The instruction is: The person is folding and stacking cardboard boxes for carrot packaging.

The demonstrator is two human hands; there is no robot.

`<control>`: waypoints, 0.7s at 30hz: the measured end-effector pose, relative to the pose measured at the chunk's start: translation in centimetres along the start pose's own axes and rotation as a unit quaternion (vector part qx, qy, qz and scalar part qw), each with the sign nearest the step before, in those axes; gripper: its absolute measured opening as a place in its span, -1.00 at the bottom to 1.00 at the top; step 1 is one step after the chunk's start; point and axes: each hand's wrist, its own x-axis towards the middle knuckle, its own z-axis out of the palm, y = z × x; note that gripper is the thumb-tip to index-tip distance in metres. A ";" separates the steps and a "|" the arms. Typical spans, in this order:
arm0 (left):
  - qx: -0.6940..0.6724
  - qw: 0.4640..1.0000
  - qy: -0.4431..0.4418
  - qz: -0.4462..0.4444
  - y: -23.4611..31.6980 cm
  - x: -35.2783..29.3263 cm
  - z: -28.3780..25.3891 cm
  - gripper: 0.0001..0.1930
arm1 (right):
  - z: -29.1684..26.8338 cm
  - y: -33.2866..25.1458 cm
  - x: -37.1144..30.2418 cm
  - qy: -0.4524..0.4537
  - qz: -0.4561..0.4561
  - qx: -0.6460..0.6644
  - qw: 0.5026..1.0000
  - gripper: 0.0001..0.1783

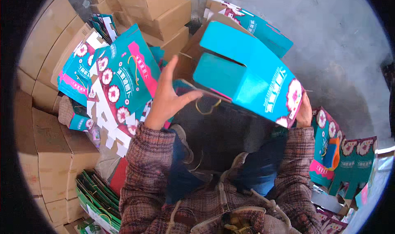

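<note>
Grey floor (pixel 349 45), smooth and lightly marked: upper right of our view. Brown cardboard boxes (pixel 51 151), stacked: along the left side and at the top.

Item, teal carton (pixel 263 82): one, with white flower prints at its right end; held tilted above our lap, its left-end flaps standing out unfolded. We find it between our two hands, most of it lying to the right of the left one.

Item, left hand (pixel 164 102): open, fingers raised and thumb spread wide toward the carton's left end; we cannot tell whether the thumb tip touches it.

Item, right hand (pixel 304 112): closed on the carton's right end, some fingers hidden behind it.

Item, yellow cord (pixel 210 110): a loop, hanging just below the carton's left part.

Adjacent stock: we count flat printed sheets (pixel 135 55), piled beyond our left hand; a second teal carton (pixel 273 40), behind the first; an orange-and-blue band (pixel 335 154), on printed card at our right.
</note>
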 end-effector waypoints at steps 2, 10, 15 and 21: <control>0.019 0.998 -0.045 0.044 0.9 0.4 -1.3 0.06 | -1.1 -0.7 -1.7 -0.019 -0.017 0.066 0.997 -0.50; -0.002 0.974 -0.182 0.132 6.5 3.0 -6.8 0.10 | 2.5 -2.3 -4.0 0.067 -0.002 0.116 0.991 -0.50; 0.068 0.971 -0.061 0.220 9.1 2.5 -4.9 -0.08 | 3.8 -1.8 -3.9 0.171 0.078 0.058 0.981 -0.61; -0.055 0.970 -0.161 0.175 11.3 0.4 -5.0 -0.59 | 2.5 -0.3 -6.8 0.043 0.194 -0.094 0.976 -0.72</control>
